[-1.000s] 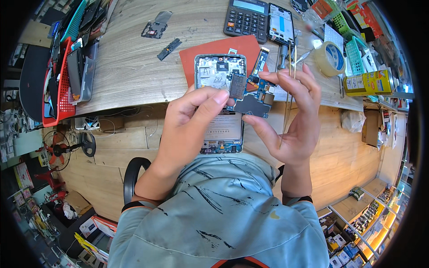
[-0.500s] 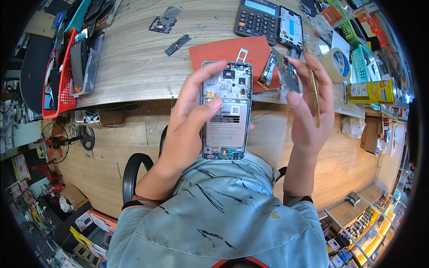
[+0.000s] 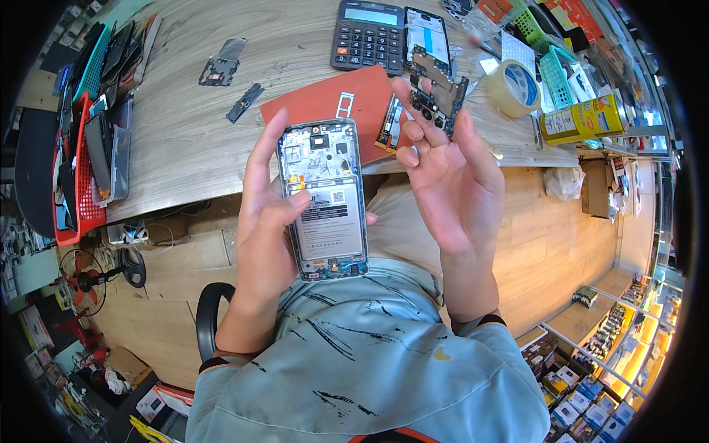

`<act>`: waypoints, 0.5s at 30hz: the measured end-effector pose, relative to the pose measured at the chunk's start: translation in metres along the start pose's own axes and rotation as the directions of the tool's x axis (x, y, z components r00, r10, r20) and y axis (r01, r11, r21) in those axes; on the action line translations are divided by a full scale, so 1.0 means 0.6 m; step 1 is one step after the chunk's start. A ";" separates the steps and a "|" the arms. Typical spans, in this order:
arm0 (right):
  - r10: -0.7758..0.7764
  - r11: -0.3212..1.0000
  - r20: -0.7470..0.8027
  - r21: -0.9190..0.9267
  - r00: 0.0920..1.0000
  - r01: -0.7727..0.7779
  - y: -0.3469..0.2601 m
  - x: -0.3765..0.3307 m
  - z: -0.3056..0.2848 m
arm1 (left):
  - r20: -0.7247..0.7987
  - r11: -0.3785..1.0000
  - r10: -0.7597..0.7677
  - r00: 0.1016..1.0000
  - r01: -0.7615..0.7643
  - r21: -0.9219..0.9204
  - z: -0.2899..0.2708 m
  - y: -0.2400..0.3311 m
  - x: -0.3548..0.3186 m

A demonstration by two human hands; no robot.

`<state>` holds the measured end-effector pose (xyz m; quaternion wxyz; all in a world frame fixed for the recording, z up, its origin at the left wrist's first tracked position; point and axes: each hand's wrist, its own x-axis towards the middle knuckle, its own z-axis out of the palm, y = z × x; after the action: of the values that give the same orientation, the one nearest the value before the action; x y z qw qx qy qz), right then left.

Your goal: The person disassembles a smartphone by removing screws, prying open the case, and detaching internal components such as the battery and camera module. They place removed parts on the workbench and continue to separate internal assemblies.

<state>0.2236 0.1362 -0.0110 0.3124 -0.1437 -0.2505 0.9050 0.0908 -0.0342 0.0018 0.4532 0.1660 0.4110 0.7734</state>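
My left hand (image 3: 258, 229) is closed round an opened phone (image 3: 331, 229), its thumb lying over the edge of the inside. The phone's battery (image 3: 336, 225) fills the lower part, and bare metal frame shows above it. My right hand (image 3: 458, 181), palm turned up, pinches a phone circuit board (image 3: 447, 96) with camera modules between thumb and fingers, above the table's front edge. Only a small pale-gold tip (image 3: 497, 153) shows beside the right hand; the rest of that piece is hidden.
A red pad (image 3: 310, 103) carries a SIM tray (image 3: 345, 104) and a flex part (image 3: 389, 125). Farther back are a calculator (image 3: 367, 37) and another phone frame (image 3: 428, 33). Tape (image 3: 498, 88) and a yellow can (image 3: 583, 120) stand right; a red basket (image 3: 88, 199) stands left.
My right hand has turned palm up, bringing the circuit board flat into view. The gold tweezers, plainly seen before, are now almost wholly hidden. The whole scene has shifted left in the picture.
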 end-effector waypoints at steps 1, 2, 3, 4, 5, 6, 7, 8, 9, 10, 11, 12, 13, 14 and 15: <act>-0.024 1.000 0.006 -0.020 1.000 0.024 0.001 -0.002 0.004 | -0.001 1.000 -0.001 1.000 0.001 0.001 -0.001 0.000 0.000; -0.035 0.999 -0.038 -0.041 0.999 0.033 0.001 -0.003 0.007 | -0.002 1.000 -0.001 1.000 0.001 0.002 -0.001 -0.001 0.000; -0.043 0.998 -0.053 -0.039 0.998 0.040 0.001 -0.005 0.010 | -0.004 1.000 -0.001 1.000 0.001 0.002 -0.002 -0.001 0.000; -0.050 0.998 -0.045 -0.043 0.998 0.048 0.001 -0.005 0.012 | -0.004 1.000 0.001 1.000 -0.001 0.007 -0.002 -0.002 0.000; -0.057 0.997 -0.037 -0.047 0.998 0.055 0.001 -0.006 0.014 | -0.004 1.000 0.004 1.000 -0.004 0.011 -0.002 -0.002 0.000; -0.063 0.996 -0.005 -0.056 0.998 0.063 0.001 -0.006 0.014 | -0.004 1.000 0.008 1.000 -0.007 0.016 -0.002 -0.003 0.000; -0.073 0.995 0.027 -0.065 0.997 0.075 0.001 -0.007 0.015 | -0.002 1.000 0.010 1.000 -0.010 0.013 -0.003 -0.003 0.000; -0.084 0.993 0.044 -0.074 0.995 0.087 0.002 -0.008 0.015 | 0.000 1.000 0.012 1.000 -0.012 0.009 -0.003 -0.004 0.001; -0.099 0.991 0.061 -0.083 0.993 0.104 0.002 -0.009 0.014 | 0.002 1.000 0.015 1.000 -0.015 0.006 -0.002 -0.005 0.001; -0.114 0.987 0.066 -0.105 0.991 0.120 0.003 -0.010 0.014 | 0.005 1.000 0.017 1.000 -0.017 0.004 -0.002 -0.005 0.001; -0.134 0.983 0.061 -0.117 0.989 0.140 0.003 -0.011 0.014 | 0.007 1.000 0.020 1.000 -0.020 0.002 -0.002 -0.006 0.002; -0.155 0.977 0.044 -0.142 0.987 0.160 0.003 -0.013 0.014 | 0.010 1.000 0.023 1.000 -0.023 0.000 -0.002 -0.006 0.002; -0.164 0.968 0.030 -0.189 0.986 0.167 0.003 -0.015 0.014 | 0.004 1.000 0.022 1.000 -0.022 0.001 -0.002 -0.006 0.002; -0.163 0.970 0.037 -0.175 0.986 0.167 0.002 -0.017 0.015 | -0.002 1.000 0.019 1.000 -0.019 0.002 -0.001 -0.006 0.001; -0.150 0.971 0.045 -0.182 0.988 0.156 0.001 -0.019 0.015 | -0.004 1.000 0.022 1.000 -0.022 0.001 0.000 -0.007 0.001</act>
<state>0.2279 0.1251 -0.0026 0.3625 -0.1384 -0.3487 0.8531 0.0926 -0.0328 -0.0016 0.4440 0.1691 0.4102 0.7785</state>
